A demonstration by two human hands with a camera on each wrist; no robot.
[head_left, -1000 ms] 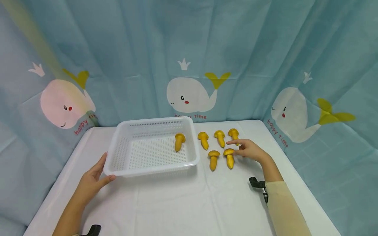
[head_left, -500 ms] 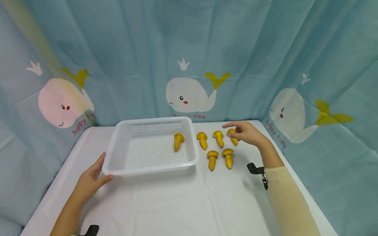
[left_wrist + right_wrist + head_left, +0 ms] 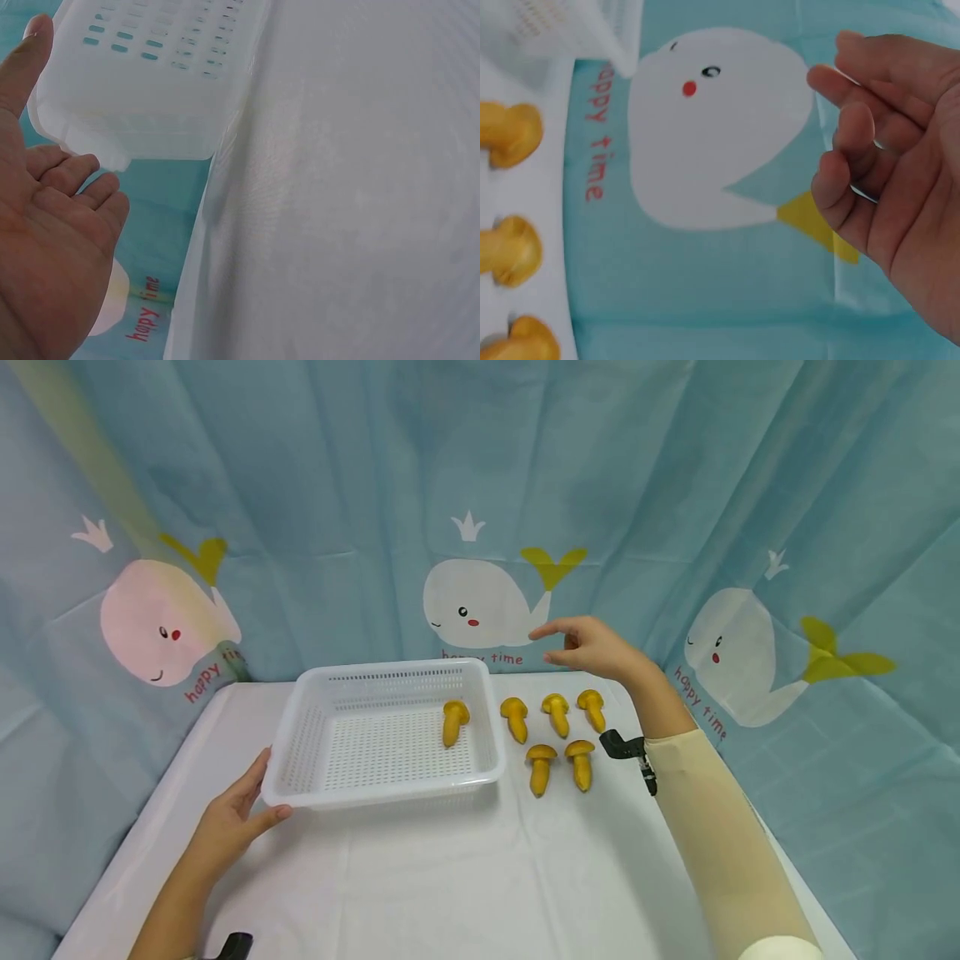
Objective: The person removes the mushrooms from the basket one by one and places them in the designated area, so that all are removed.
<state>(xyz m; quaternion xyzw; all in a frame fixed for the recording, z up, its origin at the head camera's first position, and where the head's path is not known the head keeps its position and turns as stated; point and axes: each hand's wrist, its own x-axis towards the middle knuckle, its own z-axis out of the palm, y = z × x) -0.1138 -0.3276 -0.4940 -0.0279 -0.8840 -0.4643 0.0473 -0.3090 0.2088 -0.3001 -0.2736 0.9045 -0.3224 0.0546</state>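
Note:
A white perforated plastic basket (image 3: 382, 789) stands at the left of the table. My left hand (image 3: 225, 831) rests against its near left corner, thumb and fingers spread; in the left wrist view the hand (image 3: 56, 232) lies beside the basket wall (image 3: 142, 97). Inside the basket lies one yellow mushroom (image 3: 454, 723). To its right, several more lie in two rows, among them a back-row mushroom (image 3: 514, 718) and a front-row mushroom (image 3: 540, 768). Raised above the back row, my right hand (image 3: 596, 647) holds nothing. Its fingers (image 3: 859, 142) are loosely bent in the right wrist view.
A white cloth covers the table (image 3: 450, 877). Blue curtains (image 3: 360, 527) printed with whales hang behind it and along both sides. Black wrist mounts (image 3: 626, 747) sit on the forearms.
My right hand has risen from beside the front-row mushrooms, moving back and left over the back row with nothing in it. The left hand, basket and mushrooms have stayed in place.

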